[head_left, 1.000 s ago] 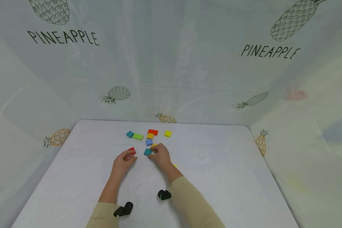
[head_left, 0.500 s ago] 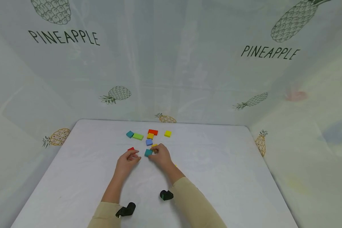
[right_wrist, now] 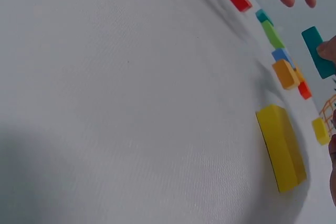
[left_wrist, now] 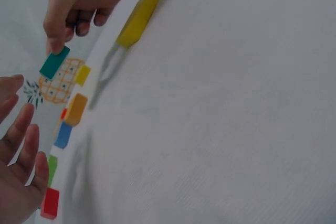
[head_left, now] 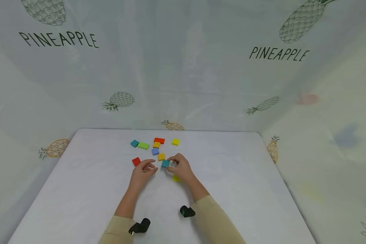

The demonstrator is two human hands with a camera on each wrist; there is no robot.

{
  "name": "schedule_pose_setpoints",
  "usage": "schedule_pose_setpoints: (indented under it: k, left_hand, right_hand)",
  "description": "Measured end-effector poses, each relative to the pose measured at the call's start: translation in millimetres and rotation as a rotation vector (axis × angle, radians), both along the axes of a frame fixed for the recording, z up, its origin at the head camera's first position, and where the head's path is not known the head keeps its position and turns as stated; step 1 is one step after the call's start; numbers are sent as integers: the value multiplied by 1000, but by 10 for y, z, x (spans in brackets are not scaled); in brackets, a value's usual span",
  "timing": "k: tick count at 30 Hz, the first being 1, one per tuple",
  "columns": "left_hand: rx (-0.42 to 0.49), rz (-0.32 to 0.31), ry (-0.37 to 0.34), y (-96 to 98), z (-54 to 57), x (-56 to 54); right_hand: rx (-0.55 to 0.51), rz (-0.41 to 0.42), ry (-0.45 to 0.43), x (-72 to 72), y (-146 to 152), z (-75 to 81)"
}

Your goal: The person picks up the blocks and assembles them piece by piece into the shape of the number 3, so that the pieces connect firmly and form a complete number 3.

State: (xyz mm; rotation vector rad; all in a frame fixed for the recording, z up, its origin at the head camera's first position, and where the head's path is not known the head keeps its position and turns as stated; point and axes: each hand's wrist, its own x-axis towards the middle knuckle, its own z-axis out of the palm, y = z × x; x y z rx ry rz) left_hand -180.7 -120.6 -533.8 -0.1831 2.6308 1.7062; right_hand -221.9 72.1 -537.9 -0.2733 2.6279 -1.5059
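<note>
Between thumb and fingers, my right hand [head_left: 183, 168] pinches a teal block [head_left: 165, 163]. In the left wrist view the teal block [left_wrist: 54, 63] hangs above the tabletop. My left hand [head_left: 142, 174] hovers to the left of it, fingers spread and loosely bent, holding nothing. A red block [head_left: 136, 161] lies just beyond the left hand's fingers. Ahead of the teal block lies an orange-yellow block [head_left: 161, 157]. Partly hidden by the right wrist is a yellow block [head_left: 176, 178], seen more fully in the right wrist view as a long yellow block [right_wrist: 281, 148].
Farther back lie a blue block [head_left: 155, 151], an orange block [head_left: 156, 145] against a red block [head_left: 159, 140], and a yellow block [head_left: 175, 142]. A green block [head_left: 143, 145] touches another teal block [head_left: 134, 143]. A pineapple-print curtain [head_left: 177, 84] surrounds the white table [head_left: 247, 183].
My right hand has carried the teal block rightward, away from the orange-yellow block. The left hand has shifted right, uncovering the red block. The head view has turned slightly.
</note>
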Motion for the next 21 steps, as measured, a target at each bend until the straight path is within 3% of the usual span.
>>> schedule_pose_setpoints:
  k: [6, 13, 21]
  left_hand:
    - [24, -10, -18, 164, 2, 43]
    - [14, -74, 13, 316, -56, 38]
    - [-38, -141, 17, 450, -153, 54]
  right_hand:
    - [-10, 11, 32, 58, 197, -3]
    - [-85, 18, 69, 158, 472, -65]
    - [-128, 10, 53, 461, 632, 255]
